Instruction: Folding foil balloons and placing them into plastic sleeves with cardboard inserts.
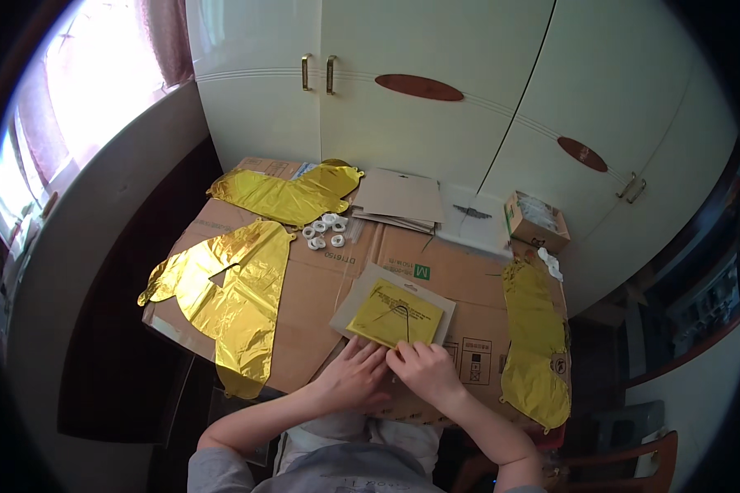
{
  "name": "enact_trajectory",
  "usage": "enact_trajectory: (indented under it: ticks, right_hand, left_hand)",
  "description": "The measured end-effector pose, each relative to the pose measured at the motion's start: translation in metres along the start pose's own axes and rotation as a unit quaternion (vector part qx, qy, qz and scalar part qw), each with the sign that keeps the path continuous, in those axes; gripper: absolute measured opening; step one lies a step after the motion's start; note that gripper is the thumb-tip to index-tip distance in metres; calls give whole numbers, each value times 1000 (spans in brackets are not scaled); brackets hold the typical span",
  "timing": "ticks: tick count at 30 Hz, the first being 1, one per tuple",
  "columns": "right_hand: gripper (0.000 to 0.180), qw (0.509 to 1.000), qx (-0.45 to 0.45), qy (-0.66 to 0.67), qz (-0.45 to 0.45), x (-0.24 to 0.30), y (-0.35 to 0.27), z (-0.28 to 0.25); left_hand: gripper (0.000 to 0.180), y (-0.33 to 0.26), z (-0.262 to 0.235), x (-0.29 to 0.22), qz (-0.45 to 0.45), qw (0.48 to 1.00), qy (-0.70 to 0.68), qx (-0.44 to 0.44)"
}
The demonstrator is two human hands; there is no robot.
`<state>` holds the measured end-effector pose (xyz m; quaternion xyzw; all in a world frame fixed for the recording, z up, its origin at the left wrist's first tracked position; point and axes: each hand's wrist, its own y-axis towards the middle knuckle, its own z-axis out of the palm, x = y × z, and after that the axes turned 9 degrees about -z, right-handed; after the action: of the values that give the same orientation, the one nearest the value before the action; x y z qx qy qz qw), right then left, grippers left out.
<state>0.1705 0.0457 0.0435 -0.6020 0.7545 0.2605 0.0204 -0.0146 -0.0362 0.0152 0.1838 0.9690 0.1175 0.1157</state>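
Note:
A folded gold foil balloon [392, 306] with small dark print lies on a grey card [354, 301] at the near middle of the table. A thin dark curved line crosses the foil toward my right fingertips; whether it is a strand or a print I cannot tell. My left hand [355, 376] rests with fingers stretched along the near left edge of the folded foil and card. My right hand [426, 368] is closed in a pinch at the near edge of the foil, and its fingers hide what is between them.
Flat gold foil balloons lie at left [235, 297], far left [292, 194] and right [536, 337] on the cardboard-covered table [321, 275]. Several white rolls [319, 227] sit beside stacked grey cards [399, 197]. A small box [538, 220] stands far right, before white cabinets [423, 41].

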Motion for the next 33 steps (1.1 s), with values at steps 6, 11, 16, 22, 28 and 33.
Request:
enact_trajectory:
  ticks: [6,11,16,22,28,33]
  right_hand:
    - [19,1000,21,11,-1,17,-13,-3]
    - [18,999,41,34,-1,26,-19,-10]
    - [28,993,29,109,44,33,-24,-6]
    - [43,971,-10,212,108,27,3,18]
    - [58,950,46,211,227,24,16,51]
    - [68,944,74,205,249,33,16,60]
  left_hand:
    - [55,-35,-38,14,-81,986,-117,91]
    - [40,-26,-54,55,-174,978,-115,26]
    - [28,19,-37,115,-233,965,-112,-53]
    - [17,119,-2,177,-251,963,36,-95]
    - [22,181,34,205,-365,923,50,-112]
    - [22,196,40,204,-376,921,52,-87]
